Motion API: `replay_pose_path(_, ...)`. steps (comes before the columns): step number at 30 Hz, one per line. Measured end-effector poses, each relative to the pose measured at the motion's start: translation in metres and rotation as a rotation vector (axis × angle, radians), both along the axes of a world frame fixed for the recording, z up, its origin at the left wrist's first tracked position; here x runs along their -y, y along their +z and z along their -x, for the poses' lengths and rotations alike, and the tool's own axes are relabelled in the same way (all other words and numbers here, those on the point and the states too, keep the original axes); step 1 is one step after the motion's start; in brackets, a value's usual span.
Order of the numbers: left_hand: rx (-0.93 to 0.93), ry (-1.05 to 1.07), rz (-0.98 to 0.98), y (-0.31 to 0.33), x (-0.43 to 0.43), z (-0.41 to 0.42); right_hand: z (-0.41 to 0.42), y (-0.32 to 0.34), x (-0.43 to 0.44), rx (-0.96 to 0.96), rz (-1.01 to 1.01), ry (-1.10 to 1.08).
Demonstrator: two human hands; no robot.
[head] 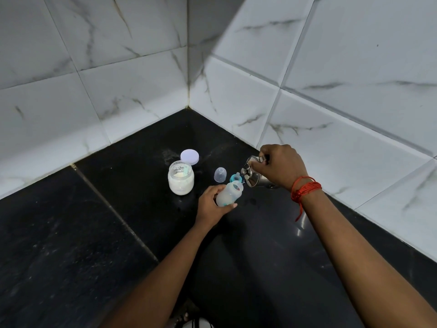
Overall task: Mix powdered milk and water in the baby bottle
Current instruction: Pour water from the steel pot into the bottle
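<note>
Support surface: black polished stone counter (71, 245), set into a corner of white marble-pattern wall tiles (132, 98); corner at 12 o'clock. A pale grout seam crosses the counter from 9 o'clock toward 6 o'clock. Resting on it near centre: open glass jar (181, 179) holding white powder, upright. Just beyond the jar at 1 o'clock, a pale lilac lid (189, 156) lying flat; whether the two touch cannot be told. At 3 o'clock from the jar, apart from it, a clear dome cap (220, 174), standing. Beside the cap at 3 o'clock, a blue ring with teat (235, 178), partly hidden. Faint white dusting on the stone near the lid at 9 o'clock.
</note>
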State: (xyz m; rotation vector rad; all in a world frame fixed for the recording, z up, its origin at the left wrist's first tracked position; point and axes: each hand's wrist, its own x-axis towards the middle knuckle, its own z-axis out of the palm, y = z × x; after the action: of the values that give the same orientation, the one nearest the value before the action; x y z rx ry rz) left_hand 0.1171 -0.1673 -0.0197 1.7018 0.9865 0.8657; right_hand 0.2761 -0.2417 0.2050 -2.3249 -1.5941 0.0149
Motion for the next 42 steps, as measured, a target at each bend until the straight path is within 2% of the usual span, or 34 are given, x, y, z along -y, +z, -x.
replay_pose_path(20, -0.043, -0.019, 0.062, -0.008, 0.008, -0.012, -0.001, 0.052, 0.012, 0.116, -0.129, 0.019)
replay_pose_path(42, -0.054, -0.042, 0.056, -0.003, 0.010, -0.010, 0.001, 0.072, 0.015, 0.152, -0.181, 0.017)
